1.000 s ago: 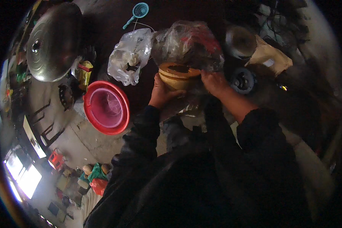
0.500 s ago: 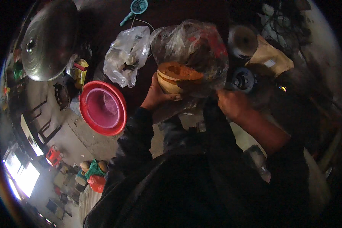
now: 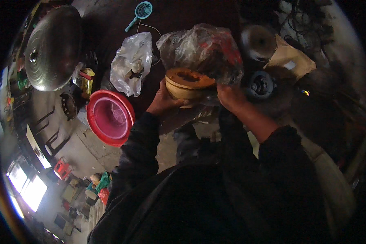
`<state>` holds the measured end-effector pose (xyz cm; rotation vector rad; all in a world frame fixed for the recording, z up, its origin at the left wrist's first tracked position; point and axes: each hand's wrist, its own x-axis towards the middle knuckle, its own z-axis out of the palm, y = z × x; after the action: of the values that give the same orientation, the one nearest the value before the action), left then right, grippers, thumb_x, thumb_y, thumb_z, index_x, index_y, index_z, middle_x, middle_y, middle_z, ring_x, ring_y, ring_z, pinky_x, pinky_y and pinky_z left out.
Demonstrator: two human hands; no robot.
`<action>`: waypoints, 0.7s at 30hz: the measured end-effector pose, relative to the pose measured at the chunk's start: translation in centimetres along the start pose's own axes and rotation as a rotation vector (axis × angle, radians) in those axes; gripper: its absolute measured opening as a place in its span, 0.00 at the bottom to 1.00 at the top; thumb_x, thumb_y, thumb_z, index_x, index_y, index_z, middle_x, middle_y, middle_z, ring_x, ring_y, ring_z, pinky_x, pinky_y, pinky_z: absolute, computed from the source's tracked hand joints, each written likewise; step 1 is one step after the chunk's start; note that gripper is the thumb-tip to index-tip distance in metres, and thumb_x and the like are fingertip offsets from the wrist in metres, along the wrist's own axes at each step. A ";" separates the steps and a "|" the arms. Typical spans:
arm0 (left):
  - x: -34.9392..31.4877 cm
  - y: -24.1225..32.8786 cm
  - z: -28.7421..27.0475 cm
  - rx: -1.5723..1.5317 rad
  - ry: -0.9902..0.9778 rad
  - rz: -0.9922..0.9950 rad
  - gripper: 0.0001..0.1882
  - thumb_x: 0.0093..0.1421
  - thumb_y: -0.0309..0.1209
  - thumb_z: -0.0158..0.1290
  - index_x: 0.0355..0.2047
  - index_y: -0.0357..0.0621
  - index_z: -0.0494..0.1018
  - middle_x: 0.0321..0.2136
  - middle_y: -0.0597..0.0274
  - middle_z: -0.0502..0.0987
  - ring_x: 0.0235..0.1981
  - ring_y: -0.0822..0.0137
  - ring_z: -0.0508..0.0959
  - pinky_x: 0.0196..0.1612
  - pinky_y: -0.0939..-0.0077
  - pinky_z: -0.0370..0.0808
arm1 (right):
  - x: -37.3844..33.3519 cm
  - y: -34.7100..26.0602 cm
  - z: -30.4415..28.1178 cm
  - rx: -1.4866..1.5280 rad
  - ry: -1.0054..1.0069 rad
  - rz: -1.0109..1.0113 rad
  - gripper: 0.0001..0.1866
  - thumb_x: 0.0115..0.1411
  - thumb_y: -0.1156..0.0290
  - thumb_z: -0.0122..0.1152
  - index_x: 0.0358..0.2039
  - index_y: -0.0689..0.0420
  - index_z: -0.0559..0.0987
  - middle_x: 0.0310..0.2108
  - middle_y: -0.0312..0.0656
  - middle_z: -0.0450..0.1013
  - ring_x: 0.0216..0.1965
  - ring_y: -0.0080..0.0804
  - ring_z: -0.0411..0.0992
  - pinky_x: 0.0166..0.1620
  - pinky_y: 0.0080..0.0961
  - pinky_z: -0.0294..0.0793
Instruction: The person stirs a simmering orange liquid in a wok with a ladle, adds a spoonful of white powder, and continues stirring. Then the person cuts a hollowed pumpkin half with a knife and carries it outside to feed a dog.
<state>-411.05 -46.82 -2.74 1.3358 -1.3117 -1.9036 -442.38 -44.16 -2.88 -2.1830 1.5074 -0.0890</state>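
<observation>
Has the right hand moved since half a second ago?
Yes. The right hand has come back up toward the big plastic bag, beside the tan bowl; earlier it sat lower, out near the dark round part.

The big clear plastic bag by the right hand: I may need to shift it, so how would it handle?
The clear plastic bag looks crumpled and bulging, so probably floppy and slippery. The right hand touches its lower edge; its contents may shift.

A crumpled clear plastic bag [image 3: 131, 63] lay left of a larger clear bag with red contents [image 3: 203, 51]; a brown paper package [image 3: 290, 61] sat right.
</observation>
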 end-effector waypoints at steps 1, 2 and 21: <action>0.0 -0.1 -0.4 -0.062 -0.027 -0.018 0.61 0.49 0.29 0.79 0.73 0.41 0.47 0.67 0.52 0.66 0.68 0.59 0.69 0.70 0.58 0.70 | 0.6 0.4 0.8 -0.015 0.111 -0.046 0.08 0.67 0.70 0.53 0.38 0.58 0.79 0.31 0.51 0.81 0.34 0.56 0.81 0.36 0.52 0.81; -0.1 -0.2 -0.8 -0.124 -0.057 -0.039 0.61 0.50 0.29 0.79 0.74 0.41 0.47 0.68 0.52 0.66 0.69 0.59 0.68 0.70 0.58 0.70 | 0.9 0.7 1.3 -0.019 0.131 -0.055 0.08 0.67 0.70 0.53 0.38 0.58 0.80 0.31 0.51 0.81 0.34 0.56 0.81 0.36 0.52 0.81; -0.5 1.5 9.6 0.600 0.479 0.014 0.69 0.38 0.53 0.82 0.68 0.34 0.49 0.66 0.39 0.60 0.66 0.49 0.66 0.65 0.58 0.69 | -3.6 -2.5 -4.6 -0.047 -0.035 0.070 0.09 0.61 0.75 0.56 0.40 0.61 0.81 0.34 0.54 0.81 0.38 0.55 0.81 0.43 0.49 0.80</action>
<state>-419.70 -42.89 -0.54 1.9055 -1.6698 -1.0891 -443.13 -41.88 2.99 -2.1539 1.5794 0.0074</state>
